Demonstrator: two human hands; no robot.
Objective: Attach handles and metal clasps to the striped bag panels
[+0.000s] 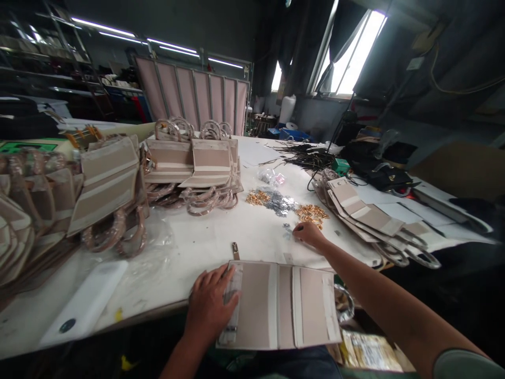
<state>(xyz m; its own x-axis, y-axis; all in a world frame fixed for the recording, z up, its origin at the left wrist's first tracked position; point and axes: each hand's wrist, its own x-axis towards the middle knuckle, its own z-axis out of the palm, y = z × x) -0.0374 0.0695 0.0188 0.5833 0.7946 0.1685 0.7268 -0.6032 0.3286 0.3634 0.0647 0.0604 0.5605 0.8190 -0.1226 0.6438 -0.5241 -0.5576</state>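
Observation:
A flat beige bag panel with white stripes (284,305) lies at the near table edge in front of me. My left hand (211,302) rests on its left side, fingers spread over a clear plastic-wrapped strip (232,305). My right hand (310,233) reaches forward onto the white tabletop, fingertips pinched at a small silver metal piece (286,227) beside piles of gold hardware (311,213) and silver hardware (278,202). A small metal clasp (235,250) lies just beyond the panel.
Stacks of beige bags with wrapped handles stand at the left (98,195) and centre back (193,163). More flat panels fan out at the right (366,213). A white plastic strip (84,300) lies near left. Black cords (303,155) and clutter fill the far right.

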